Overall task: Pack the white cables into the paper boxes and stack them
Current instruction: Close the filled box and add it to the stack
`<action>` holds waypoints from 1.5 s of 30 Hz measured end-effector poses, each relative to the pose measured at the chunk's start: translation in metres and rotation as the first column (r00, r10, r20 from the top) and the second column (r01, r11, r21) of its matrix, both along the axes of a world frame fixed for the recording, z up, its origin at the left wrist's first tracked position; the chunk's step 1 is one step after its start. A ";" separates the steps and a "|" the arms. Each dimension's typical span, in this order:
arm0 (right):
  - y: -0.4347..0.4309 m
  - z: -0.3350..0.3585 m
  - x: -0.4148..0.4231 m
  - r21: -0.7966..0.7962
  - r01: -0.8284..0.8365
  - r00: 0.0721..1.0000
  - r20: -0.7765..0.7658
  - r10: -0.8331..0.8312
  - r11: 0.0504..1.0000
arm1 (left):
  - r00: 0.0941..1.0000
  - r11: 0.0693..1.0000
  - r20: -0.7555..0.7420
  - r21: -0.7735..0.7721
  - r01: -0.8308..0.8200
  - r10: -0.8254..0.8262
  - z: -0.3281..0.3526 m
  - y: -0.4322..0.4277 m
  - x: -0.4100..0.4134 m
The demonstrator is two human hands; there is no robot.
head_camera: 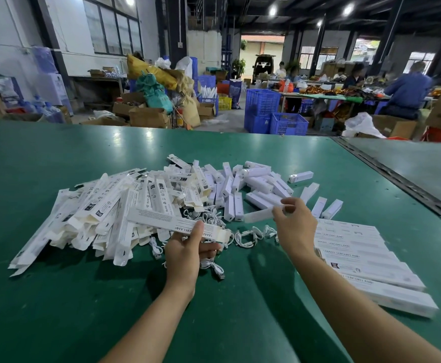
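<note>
The long paper box (161,221) is gripped by the left hand (188,250), thumb on top and fingers curled beneath. It slants up and away to that hand's left, and its open flap end sticks out just to the hand's right. The white cables (251,235) lie coiled on the table between the two hands, and a few more sit just under and in front of the left hand's fingers.

The right hand (296,226) pinches one end of a white oblong piece (258,215), which points toward the left hand. The piece is blurred, so what it is cannot be told. Beyond both hands is a scatter of small white blocks (253,183). Left of the left hand is a heap of flat boxes (96,213), overlapping every way. Just right of the right wrist, closed packed boxes (366,265) lie side by side in a neat row.

All of this rests on a shiny green table (57,310), with a second tabletop (424,163) beyond a seam to the far right. Behind it is a workshop hall with blue crates (262,108), cardboard cartons (148,117), yellow and green sacks (154,93), and seated people (408,90) at a cluttered bench. A vehicle (264,65) stands in the open doorway.
</note>
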State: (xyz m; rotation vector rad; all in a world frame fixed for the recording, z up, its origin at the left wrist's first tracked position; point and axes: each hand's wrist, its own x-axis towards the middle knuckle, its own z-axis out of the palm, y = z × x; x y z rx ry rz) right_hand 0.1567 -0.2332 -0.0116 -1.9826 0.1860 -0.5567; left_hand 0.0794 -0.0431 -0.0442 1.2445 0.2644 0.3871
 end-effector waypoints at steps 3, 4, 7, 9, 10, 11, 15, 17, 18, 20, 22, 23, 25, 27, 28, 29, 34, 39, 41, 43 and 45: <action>-0.003 0.003 -0.021 0.449 -0.043 0.999 0.001 0.048 0.893 | 1.000 0.999 0.003 -0.038 -0.017 0.017 0.002 -0.002 0.000; -0.004 0.003 -0.029 0.555 -0.057 0.998 0.008 0.063 0.830 | 1.000 0.998 0.008 -0.054 -0.017 0.018 0.002 -0.003 0.000; -0.003 -0.002 -0.053 0.713 -0.082 0.996 0.036 0.080 0.697 | 0.999 0.995 0.035 -0.102 -0.011 0.015 0.003 -0.006 -0.001; 0.001 -0.007 -0.066 0.779 -0.099 0.994 0.043 0.105 0.620 | 0.999 0.991 0.051 -0.134 0.003 0.004 0.005 -0.008 -0.002; 0.003 -0.009 -0.071 0.794 -0.104 0.992 0.042 0.117 0.599 | 0.998 0.989 0.055 -0.150 0.010 -0.002 0.005 -0.010 -0.002; 0.005 -0.011 -0.075 0.801 -0.106 0.991 0.037 0.127 0.590 | 0.998 0.986 0.056 -0.166 0.018 -0.008 0.005 -0.011 -0.002; 0.011 -0.015 -0.083 0.814 -0.114 0.988 0.032 0.153 0.569 | 0.999 0.978 0.045 -0.207 0.022 -0.013 0.004 -0.014 -0.003; 0.010 -0.014 -0.085 0.815 -0.123 0.986 0.037 0.161 0.566 | 0.999 0.975 0.037 -0.220 0.016 -0.008 0.004 -0.015 -0.004; 0.009 -0.014 -0.085 0.813 -0.126 0.986 0.038 0.165 0.568 | 0.999 0.974 0.037 -0.226 0.016 -0.007 0.005 -0.015 -0.004; 0.007 -0.015 -0.086 0.808 -0.130 0.984 0.034 0.174 0.575 | 0.999 0.972 0.043 -0.234 0.032 -0.023 0.006 -0.015 -0.005; 0.006 -0.015 -0.086 0.813 -0.129 0.983 0.028 0.183 0.567 | 0.998 0.971 0.045 -0.234 0.055 -0.046 0.007 -0.016 -0.007; 0.006 -0.015 -0.087 0.813 -0.128 0.982 0.024 0.188 0.567 | 0.998 0.971 0.040 -0.232 0.061 -0.053 0.007 -0.016 -0.008; 0.004 -0.016 -0.088 0.806 -0.130 0.980 0.017 0.196 0.577 | 0.998 0.972 0.024 -0.226 0.064 -0.060 0.008 -0.017 -0.010; 0.002 -0.016 -0.089 0.798 -0.134 0.979 0.015 0.203 0.588 | 0.998 0.974 0.007 -0.219 0.061 -0.061 0.008 -0.017 -0.011; 0.002 -0.016 -0.090 0.794 -0.135 0.979 0.014 0.205 0.593 | 0.998 0.975 0.002 -0.211 0.061 -0.062 0.009 -0.016 -0.012; 0.002 -0.016 -0.090 0.791 -0.136 0.978 0.013 0.206 0.596 | 0.998 0.978 0.002 -0.199 0.065 -0.066 0.009 -0.016 -0.013; 0.005 -0.016 -0.094 0.786 -0.170 0.971 0.031 0.236 0.594 | 0.994 0.990 0.013 -0.089 0.113 -0.113 0.009 -0.020 -0.017; 0.007 -0.016 -0.095 0.820 -0.206 0.960 0.064 0.271 0.535 | 0.993 0.990 0.020 -0.078 0.117 -0.115 0.008 -0.023 -0.018; 0.008 -0.018 -0.096 0.819 -0.217 0.953 0.060 0.297 0.532 | 0.993 0.990 0.016 -0.079 0.116 -0.115 0.008 -0.023 -0.018; 0.010 -0.020 -0.097 0.806 -0.242 0.944 0.066 0.323 0.540 | 0.993 0.990 0.014 -0.074 0.119 -0.118 0.007 -0.024 -0.019; 0.013 -0.021 -0.098 0.780 -0.266 0.935 0.066 0.348 0.567 | 0.993 0.990 0.015 -0.070 0.121 -0.120 0.005 -0.027 -0.020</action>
